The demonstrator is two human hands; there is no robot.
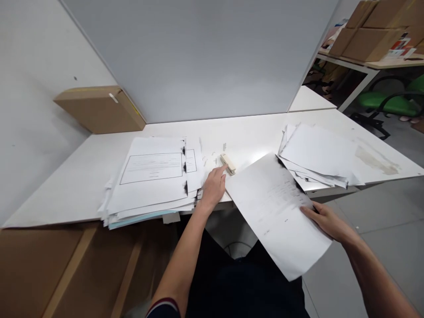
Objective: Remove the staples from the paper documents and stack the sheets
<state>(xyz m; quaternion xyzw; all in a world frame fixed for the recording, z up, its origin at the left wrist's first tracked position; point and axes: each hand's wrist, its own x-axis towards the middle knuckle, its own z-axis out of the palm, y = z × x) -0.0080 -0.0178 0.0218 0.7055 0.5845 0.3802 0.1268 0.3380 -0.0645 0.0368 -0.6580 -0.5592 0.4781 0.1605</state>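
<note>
A small cream stapler lies on the white table. My left hand is at its near side, index finger stretched out against it and thumb apart; the other fingers are partly hidden. In my right hand is a printed sheet of paper, pinched at its right edge with the thumb on top. The sheet slants over the table's front edge and has dark smudges along its upper right side. I cannot tell whether it is one sheet or several.
To the left lies a thick stack of printed papers. Another, looser pile of papers lies at the right. A cardboard box leans by the wall, and a grey panel stands behind. A green chair is farther right.
</note>
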